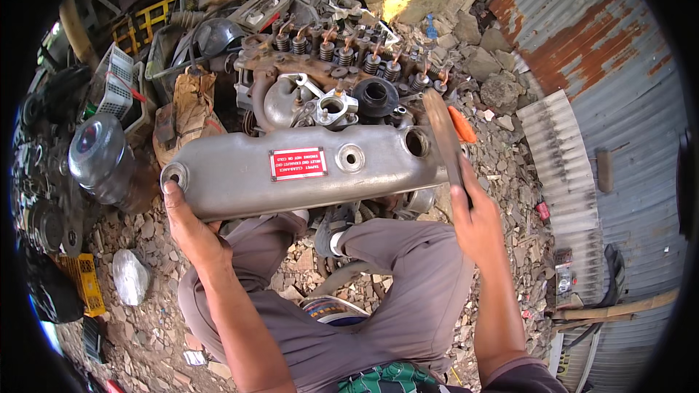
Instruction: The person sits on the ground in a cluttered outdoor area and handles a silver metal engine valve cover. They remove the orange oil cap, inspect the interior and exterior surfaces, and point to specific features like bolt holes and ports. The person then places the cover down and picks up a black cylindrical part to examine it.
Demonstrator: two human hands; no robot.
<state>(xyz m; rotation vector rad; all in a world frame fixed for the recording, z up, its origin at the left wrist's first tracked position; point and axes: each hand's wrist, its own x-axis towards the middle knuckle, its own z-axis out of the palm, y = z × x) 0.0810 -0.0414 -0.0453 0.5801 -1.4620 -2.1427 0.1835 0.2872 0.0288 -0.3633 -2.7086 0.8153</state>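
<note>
A long silver-metal cover [309, 191] is being clasped crosswise mid-frame by the left grip [198, 236], a brown strip [443, 135] by the right grip [477, 225].

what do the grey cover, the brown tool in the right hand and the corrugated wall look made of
Grey cover: metal, possibly cast aluminium, with a satin finish; it has a soft silvery sheen.
Brown tool: probably wood, worn and matte, judging by its streaky brown face.
Corrugated wall: likely galvanised steel sheet; dull grey ribs, with orange-brown rust patches higher up.
</note>
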